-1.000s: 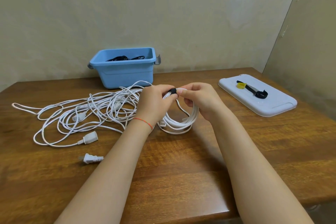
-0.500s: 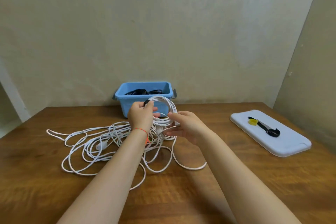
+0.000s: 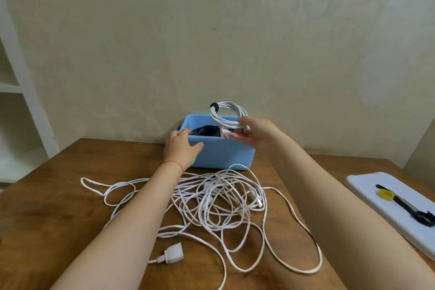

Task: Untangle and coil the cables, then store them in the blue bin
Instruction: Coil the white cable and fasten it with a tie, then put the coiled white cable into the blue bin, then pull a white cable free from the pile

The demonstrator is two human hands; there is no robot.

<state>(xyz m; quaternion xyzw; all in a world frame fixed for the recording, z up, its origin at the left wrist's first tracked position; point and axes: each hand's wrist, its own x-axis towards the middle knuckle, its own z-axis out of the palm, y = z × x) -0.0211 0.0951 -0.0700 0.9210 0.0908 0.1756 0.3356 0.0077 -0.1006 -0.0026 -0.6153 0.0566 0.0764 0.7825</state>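
Observation:
A blue bin [image 3: 226, 153] stands at the back of the wooden table, with a dark cable [image 3: 206, 130] inside it. My right hand [image 3: 253, 133] holds a white coiled cable [image 3: 227, 115], bound with a black tie, just above the bin's opening. My left hand [image 3: 182, 147] grips the bin's near left rim, fingers over the edge and thumb on the front wall. A tangled pile of white cable [image 3: 219, 200] lies on the table in front of the bin, with a white socket end [image 3: 173, 253] near the front.
A white lid [image 3: 367, 202] lies at the right edge of the table, carrying a black tie strap with a yellow roll [image 3: 386, 195]. A white shelf unit [image 3: 21, 106] stands at the left. The wall is close behind the bin.
The coil went from my left hand to my right and rose from in front of the bin to above its opening. My left hand moved onto the bin's rim.

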